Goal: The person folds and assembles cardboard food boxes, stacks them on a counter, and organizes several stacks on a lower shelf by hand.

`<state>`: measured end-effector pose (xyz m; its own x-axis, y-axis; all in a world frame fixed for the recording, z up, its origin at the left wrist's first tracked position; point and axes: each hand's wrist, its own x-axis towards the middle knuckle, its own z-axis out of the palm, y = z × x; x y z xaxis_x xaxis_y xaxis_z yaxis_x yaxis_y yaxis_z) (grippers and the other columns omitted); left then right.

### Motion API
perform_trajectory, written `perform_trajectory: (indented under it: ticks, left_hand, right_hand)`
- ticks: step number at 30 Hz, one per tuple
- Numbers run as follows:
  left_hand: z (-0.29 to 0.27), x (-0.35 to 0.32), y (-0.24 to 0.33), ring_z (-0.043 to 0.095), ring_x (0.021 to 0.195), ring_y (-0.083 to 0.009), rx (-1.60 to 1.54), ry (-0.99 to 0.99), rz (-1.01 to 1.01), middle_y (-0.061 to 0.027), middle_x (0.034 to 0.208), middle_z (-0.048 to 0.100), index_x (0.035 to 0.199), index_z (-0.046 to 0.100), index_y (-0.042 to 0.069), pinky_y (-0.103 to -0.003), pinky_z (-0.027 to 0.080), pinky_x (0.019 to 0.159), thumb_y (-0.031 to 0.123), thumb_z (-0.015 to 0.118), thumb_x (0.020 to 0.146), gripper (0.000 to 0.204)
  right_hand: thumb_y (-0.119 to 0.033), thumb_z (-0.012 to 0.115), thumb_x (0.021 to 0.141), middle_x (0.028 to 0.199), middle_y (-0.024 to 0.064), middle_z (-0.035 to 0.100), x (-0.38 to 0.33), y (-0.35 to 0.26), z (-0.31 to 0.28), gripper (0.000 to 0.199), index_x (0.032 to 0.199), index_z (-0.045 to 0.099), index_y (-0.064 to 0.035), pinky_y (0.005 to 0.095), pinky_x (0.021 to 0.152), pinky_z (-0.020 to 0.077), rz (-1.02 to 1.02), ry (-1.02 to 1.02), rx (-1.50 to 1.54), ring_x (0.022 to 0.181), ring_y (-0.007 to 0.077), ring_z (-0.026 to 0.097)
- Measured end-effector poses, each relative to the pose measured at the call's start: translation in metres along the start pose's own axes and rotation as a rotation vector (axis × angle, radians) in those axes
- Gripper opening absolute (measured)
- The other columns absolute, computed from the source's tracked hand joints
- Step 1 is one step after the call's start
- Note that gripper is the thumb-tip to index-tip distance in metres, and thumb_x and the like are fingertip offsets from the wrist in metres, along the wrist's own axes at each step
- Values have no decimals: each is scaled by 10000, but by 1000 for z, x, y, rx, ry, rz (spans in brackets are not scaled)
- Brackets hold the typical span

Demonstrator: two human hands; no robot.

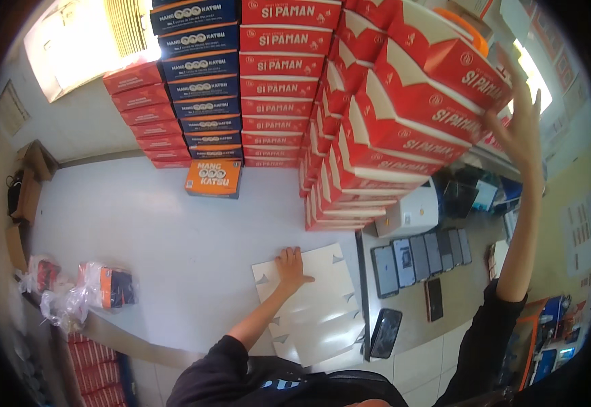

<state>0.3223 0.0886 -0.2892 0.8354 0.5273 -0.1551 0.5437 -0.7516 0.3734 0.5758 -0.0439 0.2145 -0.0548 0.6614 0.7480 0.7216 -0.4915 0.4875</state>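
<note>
- Your left hand [291, 264] lies flat, fingers spread, on a stack of flat white cardboard sheets [312, 305] on the pale floor [146, 224].
- Your right hand [520, 129] is raised, fingers open, touching the top red box [444, 68] of a leaning stack at the far right.
- Blue boxes [200, 68] stand stacked at the far wall, an orange box [214, 178] before them.
- Phones [417, 258] lie in a row to the right; plastic bags [85, 288] sit at the near left.

Glossy red cardboard boxes [404, 129]; matt flat card sheet [316, 305]
</note>
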Motion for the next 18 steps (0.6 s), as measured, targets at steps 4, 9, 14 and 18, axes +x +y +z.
perform_trajectory:
  ticks: [4, 9, 14, 18]
  left_hand:
    - [0, 1, -6, 456, 1119, -313, 98, -62, -14, -124, 1122, 528, 1232, 438, 66, -471, 369, 909, 514, 836, 457, 980]
    - [2, -26, -96, 585, 993, -350, -176, -70, 165, -183, 1043, 612, 1270, 458, 85, -438, 471, 808, 433, 813, 556, 870]
    - [-56, -84, -265, 565, 990, -331, -37, 176, -139, -151, 1033, 606, 1287, 453, 116, -455, 452, 814, 253, 778, 633, 743]
    - [-102, -95, -285, 484, 1061, -322, 197, 362, -295, -130, 1090, 545, 1271, 465, 136, -465, 378, 884, 134, 747, 655, 678]
  right_hand:
    - [-176, 634, 780, 1274, 81, 523, -1, -29, -23, 675, 1388, 341, -202, 557, 1086, 177, 25, 172, -15, 1221, 268, 458]
    - [-193, 638, 818, 1244, 124, 521, -49, -94, -88, 429, 1219, 487, -159, 495, 1008, 335, -36, 261, 200, 1212, 349, 443]
    - [-210, 656, 807, 1148, 104, 546, -43, -135, -106, 231, 1026, 588, -182, 454, 972, 380, -285, 158, 227, 1172, 356, 464]
    - [-165, 688, 726, 1110, 75, 554, -2, -158, -88, 205, 926, 653, -193, 442, 926, 406, -157, 92, 366, 1146, 337, 482]
